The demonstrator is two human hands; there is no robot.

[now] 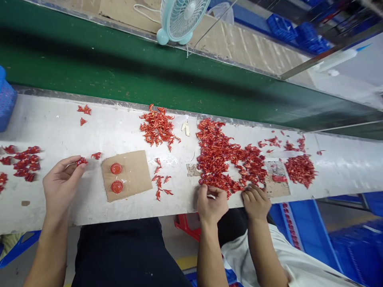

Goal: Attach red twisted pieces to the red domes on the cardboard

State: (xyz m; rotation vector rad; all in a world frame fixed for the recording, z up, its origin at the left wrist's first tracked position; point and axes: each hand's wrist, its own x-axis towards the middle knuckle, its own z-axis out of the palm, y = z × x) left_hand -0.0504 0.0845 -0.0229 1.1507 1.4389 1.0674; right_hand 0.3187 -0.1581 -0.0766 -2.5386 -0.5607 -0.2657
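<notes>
My left hand (62,181) pinches a small glossy red plastic piece (81,161) between thumb and fingertips, above the left part of the worktop. Close by lies another red piece (96,155). Between my hands is a cardboard sheet (131,175) bearing two round red cups (116,168), apparently holding something shiny. My right hand (212,202) is closed at the near edge of a big heap of red pieces (214,155); whatever its fingertips grip is hidden. A smaller pile of pointed red parts (158,125) and a few loose ones (159,181) lie between the cardboard and heap.
A co-worker's hand (256,201) reaches the heap on my right. Beyond it are another cardboard piece (278,189) and a red pile (301,169). Grouped red pieces (27,162) and a blue basket (6,101) are at left. Behind the green belt (119,71) stands a fan (185,18).
</notes>
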